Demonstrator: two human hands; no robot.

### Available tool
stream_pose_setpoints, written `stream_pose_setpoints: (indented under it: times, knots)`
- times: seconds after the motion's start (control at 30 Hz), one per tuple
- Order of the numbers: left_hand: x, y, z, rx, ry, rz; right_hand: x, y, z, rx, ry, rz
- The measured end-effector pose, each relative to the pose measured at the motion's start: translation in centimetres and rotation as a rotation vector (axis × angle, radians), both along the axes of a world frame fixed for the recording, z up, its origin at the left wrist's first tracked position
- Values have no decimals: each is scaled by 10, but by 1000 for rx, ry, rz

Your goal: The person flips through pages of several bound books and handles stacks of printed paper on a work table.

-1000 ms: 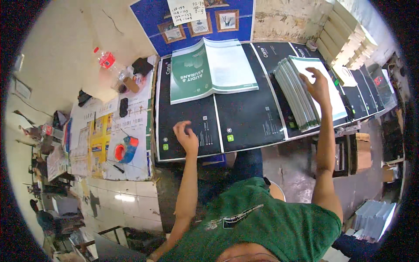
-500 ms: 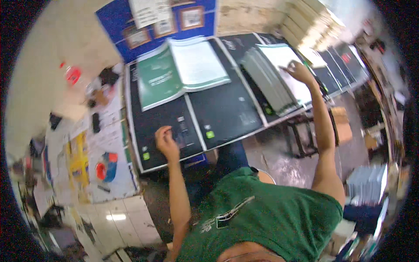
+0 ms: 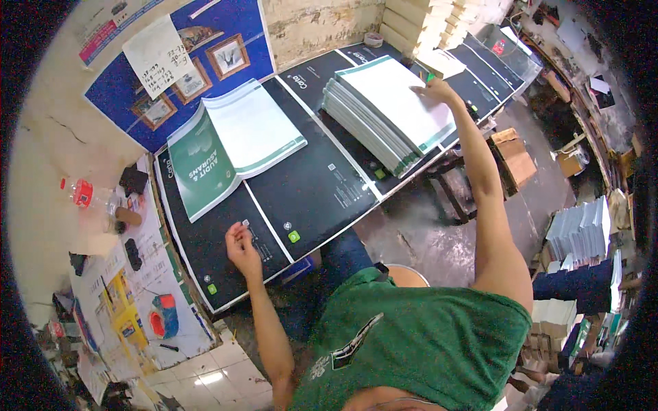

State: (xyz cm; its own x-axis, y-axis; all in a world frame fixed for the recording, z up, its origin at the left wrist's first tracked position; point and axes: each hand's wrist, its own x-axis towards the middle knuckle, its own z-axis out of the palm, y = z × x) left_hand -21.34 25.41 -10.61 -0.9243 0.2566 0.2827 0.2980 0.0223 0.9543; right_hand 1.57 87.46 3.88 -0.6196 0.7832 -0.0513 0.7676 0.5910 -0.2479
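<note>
My right hand (image 3: 442, 93) reaches over the far right of the table and rests its fingers, stretched out, on the white top sheet of a thick stack of booklets (image 3: 394, 103). The stack leans in a fanned slant, its spines toward the left. My left hand (image 3: 244, 253) hovers over the black tabletop near its front left, fingers loosely curled and apart, holding nothing. Beyond it an open booklet (image 3: 203, 164) lies face down, with a green cover half on the left and a white half on the right.
Black sheets with white strips cover the table (image 3: 308, 198). Pale stacked blocks (image 3: 411, 27) stand at the back right. A plastic bottle (image 3: 86, 194) and papers lie on the left side table. Paper stacks (image 3: 579, 233) and a cardboard box (image 3: 513, 159) are to the right.
The view has turned, so the table appears more slanted. My right hand stays at the booklet stack, with its fingers now lower on the top sheet; my left hand remains empty.
</note>
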Motion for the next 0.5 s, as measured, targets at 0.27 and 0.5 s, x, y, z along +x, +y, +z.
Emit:
stream_pose_setpoints:
  times: [0.27,0.5]
  knots:
    - [59,23,8,37,-175,-256,-25,-20,1,143,-37,-88]
    - [103,-21,12,185,-433,-274,-15,19,4,-199,128,-73]
